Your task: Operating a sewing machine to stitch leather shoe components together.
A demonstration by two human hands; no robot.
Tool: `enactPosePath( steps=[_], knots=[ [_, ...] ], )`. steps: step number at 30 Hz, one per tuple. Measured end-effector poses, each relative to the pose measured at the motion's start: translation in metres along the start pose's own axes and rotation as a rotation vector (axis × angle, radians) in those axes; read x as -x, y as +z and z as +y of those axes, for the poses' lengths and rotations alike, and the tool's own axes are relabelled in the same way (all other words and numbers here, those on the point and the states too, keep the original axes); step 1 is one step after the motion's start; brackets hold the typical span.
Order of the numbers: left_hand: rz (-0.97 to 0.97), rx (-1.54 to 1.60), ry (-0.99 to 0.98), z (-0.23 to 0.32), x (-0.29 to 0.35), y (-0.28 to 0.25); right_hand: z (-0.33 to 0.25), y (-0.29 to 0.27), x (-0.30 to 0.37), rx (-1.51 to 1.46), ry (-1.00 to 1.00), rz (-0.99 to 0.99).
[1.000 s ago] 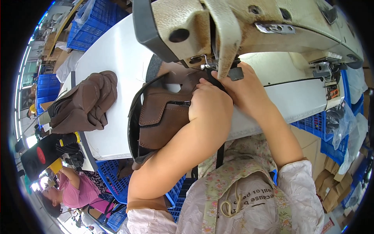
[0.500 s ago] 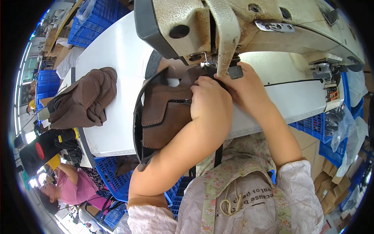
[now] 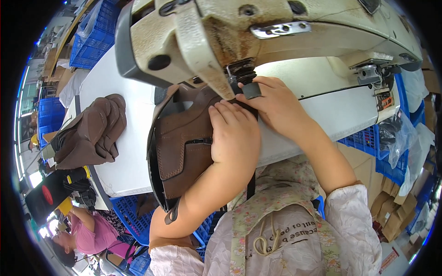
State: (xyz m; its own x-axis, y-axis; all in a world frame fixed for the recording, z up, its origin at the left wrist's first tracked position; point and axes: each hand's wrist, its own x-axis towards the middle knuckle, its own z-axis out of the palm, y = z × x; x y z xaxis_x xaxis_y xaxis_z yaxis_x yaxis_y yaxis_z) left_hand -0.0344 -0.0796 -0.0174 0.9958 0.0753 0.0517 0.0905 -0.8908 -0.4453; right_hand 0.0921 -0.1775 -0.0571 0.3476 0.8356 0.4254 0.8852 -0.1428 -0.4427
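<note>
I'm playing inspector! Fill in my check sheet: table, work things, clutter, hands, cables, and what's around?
Surface: white table, sewing machine on it.
Job's things: brown stitched piece, far end beneath the machine's head.
Clutter: pile of brown pieces at the table's left side.
Hands: left hand on the stitched piece; right hand close by, beside the machine.
Cables: nothing clearly seen.
Surroundings: blue crates upper left, person in pink lower left.

Bright, even indoor light, with fisheye bending toward a black rim.
The white worktop (image 3: 133, 165) looks softly glossy, a metal plate (image 3: 281, 30) glints, and the far left (its detail smeared) burns out in white patches; the centre is fairly sharp.
</note>
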Motion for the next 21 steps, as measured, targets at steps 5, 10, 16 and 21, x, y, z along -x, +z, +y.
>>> enactPosePath(
  steps=[5,10,16,21],
  knots=[
    [-0.044,-0.036,-0.046,0.002,0.010,-0.023,0.004,-0.002,0.002,0.003,-0.020,-0.023],
    [-0.059,-0.073,0.003,0.000,0.022,-0.025,0.007,-0.003,0.000,0.009,-0.040,-0.033],
    [-0.063,0.048,0.076,-0.014,0.023,-0.011,0.014,-0.003,-0.001,0.006,-0.082,-0.058],
    [-0.062,0.099,0.126,-0.019,0.019,-0.010,0.014,-0.002,0.000,-0.003,-0.093,-0.046]
  ],
)
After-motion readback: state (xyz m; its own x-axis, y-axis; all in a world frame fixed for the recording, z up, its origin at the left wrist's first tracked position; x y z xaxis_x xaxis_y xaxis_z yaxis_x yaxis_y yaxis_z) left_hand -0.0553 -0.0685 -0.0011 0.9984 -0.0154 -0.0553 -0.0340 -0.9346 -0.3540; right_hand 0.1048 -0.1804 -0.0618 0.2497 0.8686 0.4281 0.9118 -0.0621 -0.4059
